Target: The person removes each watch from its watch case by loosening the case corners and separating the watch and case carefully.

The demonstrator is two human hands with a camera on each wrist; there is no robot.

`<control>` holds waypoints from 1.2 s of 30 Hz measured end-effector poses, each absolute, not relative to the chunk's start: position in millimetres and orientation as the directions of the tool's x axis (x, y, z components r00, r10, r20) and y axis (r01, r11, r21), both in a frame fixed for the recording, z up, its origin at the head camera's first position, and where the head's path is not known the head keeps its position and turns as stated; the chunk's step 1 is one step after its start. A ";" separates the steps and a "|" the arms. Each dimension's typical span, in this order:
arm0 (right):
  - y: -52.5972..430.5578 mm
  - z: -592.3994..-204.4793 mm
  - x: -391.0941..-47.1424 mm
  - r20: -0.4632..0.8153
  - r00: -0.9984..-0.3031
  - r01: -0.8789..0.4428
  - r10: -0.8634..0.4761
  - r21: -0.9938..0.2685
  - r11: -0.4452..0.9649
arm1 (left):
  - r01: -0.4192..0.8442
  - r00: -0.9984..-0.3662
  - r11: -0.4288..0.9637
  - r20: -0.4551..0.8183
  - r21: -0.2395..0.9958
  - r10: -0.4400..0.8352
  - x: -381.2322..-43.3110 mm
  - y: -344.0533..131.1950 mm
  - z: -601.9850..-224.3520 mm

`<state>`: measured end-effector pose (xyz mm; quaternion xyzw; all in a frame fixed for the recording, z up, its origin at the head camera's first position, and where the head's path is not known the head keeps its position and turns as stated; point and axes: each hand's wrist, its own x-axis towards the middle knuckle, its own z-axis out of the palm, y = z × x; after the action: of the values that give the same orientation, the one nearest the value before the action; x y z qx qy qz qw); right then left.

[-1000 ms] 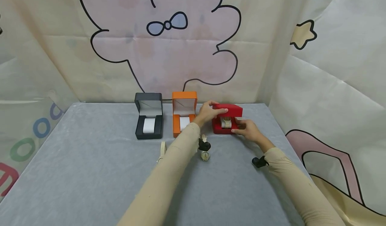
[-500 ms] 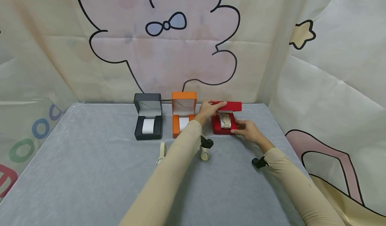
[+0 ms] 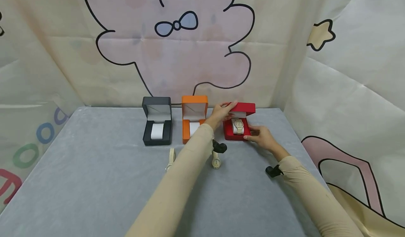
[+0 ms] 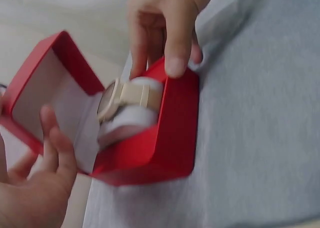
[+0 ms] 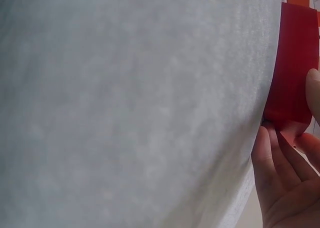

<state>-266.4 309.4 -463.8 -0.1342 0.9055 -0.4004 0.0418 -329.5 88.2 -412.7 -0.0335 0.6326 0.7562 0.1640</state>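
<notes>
A red watch box (image 3: 232, 137) stands at the back right of the table, its lid (image 3: 245, 107) raised. Inside, a cream-strapped wristwatch (image 4: 135, 95) is wrapped round a white cushion (image 4: 127, 125). My left hand (image 3: 218, 115) grips the lid at its left side, thumb over the front edge. At the base's right side, my right hand (image 3: 261, 136) holds the box, with the thumb on the front wall as the left wrist view shows. The right wrist view catches the fingers (image 5: 285, 173) at a lower corner of the box.
An orange watch box (image 3: 186, 131) and a black watch box (image 3: 157, 142) stand lid-up to the left, each with a white cushion. Two light-strapped watches lie in front: one (image 3: 216, 163) beside my left forearm, another (image 3: 172, 155) partly behind it. A patterned curtain (image 3: 177, 64) hangs behind.
My left hand has swung the red box's lid up and back from low over the watch, so the watch face now shows. The right hand has stayed on the base.
</notes>
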 end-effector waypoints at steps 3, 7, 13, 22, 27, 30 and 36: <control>309.2 -461.1 -264.5 0.021 -0.963 -0.198 -0.268 -0.732 0.652 | -0.309 -0.921 -0.159 -0.253 0.938 0.296 -331.5 81.5 -413.2; 309.2 -459.7 -263.5 0.011 -0.965 -0.188 -0.264 -0.728 0.659 | -0.314 -0.900 -0.132 -0.251 0.940 0.356 -330.3 74.3 -413.4; 309.2 -463.8 -264.6 0.023 -0.967 -0.189 -0.254 -0.734 0.652 | -0.223 -0.934 0.055 -0.230 0.973 0.274 -326.9 73.4 -414.6; 307.8 -461.0 -260.1 -0.003 -0.970 -0.161 -0.242 -0.740 0.653 | -0.205 -0.971 0.175 -0.223 0.963 0.087 -328.3 88.2 -415.1; 307.9 -460.0 -260.8 -0.058 -0.970 -0.111 -0.236 -0.758 0.642 | -0.231 -0.971 0.201 -0.239 0.952 0.015 -325.8 90.9 -412.5; 307.2 -459.6 -261.8 -0.079 -0.971 -0.087 -0.228 -0.765 0.638 | -0.257 -0.966 0.211 -0.260 0.943 -0.017 -324.6 90.6 -409.8; 307.8 -458.6 -263.4 -0.068 -0.969 -0.104 -0.240 -0.763 0.638 | -0.223 -0.974 0.181 -0.227 0.958 0.001 -326.5 88.5 -409.5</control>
<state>-263.4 307.8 -458.6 -0.0954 0.9013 -0.4147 0.0814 -326.5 88.5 -409.5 -0.0726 0.7635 0.6356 0.0881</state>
